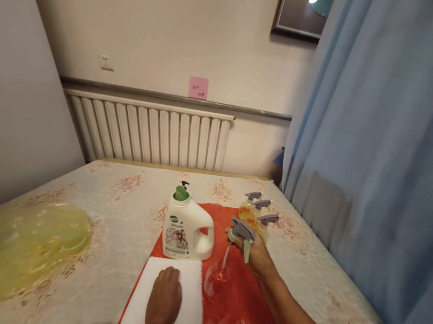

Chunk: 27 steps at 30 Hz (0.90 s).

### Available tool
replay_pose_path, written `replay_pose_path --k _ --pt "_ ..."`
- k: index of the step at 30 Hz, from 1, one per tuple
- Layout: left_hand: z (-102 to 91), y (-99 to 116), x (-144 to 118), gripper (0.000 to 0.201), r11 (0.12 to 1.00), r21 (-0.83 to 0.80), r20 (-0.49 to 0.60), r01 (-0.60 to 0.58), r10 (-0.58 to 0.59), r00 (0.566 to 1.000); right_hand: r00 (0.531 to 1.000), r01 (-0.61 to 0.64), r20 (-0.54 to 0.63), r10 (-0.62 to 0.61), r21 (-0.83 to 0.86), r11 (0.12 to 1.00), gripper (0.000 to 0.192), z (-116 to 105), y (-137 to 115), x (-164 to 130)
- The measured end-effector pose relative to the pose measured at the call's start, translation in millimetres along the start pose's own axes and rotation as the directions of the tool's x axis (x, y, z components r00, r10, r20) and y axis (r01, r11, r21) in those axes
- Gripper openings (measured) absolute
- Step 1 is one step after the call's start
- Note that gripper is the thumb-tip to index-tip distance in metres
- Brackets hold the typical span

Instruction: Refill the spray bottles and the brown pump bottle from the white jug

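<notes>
My right hand (257,254) grips a grey trigger spray head (242,228) with a pale green trigger. Its thin tube (226,255) slants down to the mouth of a clear bottle (214,284) on a red sheet (235,314). My left hand (164,297) rests with curled fingers on a folded white towel (187,312); whatever lies under the fingers is hidden. Beyond the towel stands a cream detergent jug (185,231) with a handle and a green cap (181,193). To the right of the spray head are several spray bottles (248,211) with orange-yellow liquid and grey heads.
A yellow translucent plastic sheet or bag (33,242) lies on the left of the floral-covered surface (119,237). A black pump top (185,185) shows behind the jug. A radiator (149,131) is at the wall; a blue curtain (378,163) hangs along the right edge.
</notes>
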<state>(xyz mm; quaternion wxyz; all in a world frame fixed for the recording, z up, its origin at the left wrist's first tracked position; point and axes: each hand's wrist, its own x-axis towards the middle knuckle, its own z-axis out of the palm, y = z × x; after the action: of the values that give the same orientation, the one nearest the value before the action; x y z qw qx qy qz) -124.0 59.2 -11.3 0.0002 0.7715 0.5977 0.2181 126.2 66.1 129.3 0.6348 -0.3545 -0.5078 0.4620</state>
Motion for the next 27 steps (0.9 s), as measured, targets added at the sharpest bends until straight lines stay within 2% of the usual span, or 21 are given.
replay_pose_path --k 6,14,27 --pt "-0.4 0.5 -0.3 0.022 1.0 -0.004 -0.004 0.006 -0.006 1.0 0.995 -0.094 0.018 0.099 -0.198 0.976 0.029 -7.7 23.9 -13.4" --pt "1.3 0.3 -0.5 0.023 1.0 -0.006 -0.001 0.016 -0.016 1.0 0.981 -0.162 0.063 0.186 -0.275 0.948 0.024 -4.4 33.0 -30.4" --pt "2.7 -0.7 -0.8 0.023 1.0 -0.002 -0.008 0.013 -0.013 1.0 0.967 -0.098 0.176 0.183 -0.407 0.908 0.018 -5.3 31.3 -34.9"
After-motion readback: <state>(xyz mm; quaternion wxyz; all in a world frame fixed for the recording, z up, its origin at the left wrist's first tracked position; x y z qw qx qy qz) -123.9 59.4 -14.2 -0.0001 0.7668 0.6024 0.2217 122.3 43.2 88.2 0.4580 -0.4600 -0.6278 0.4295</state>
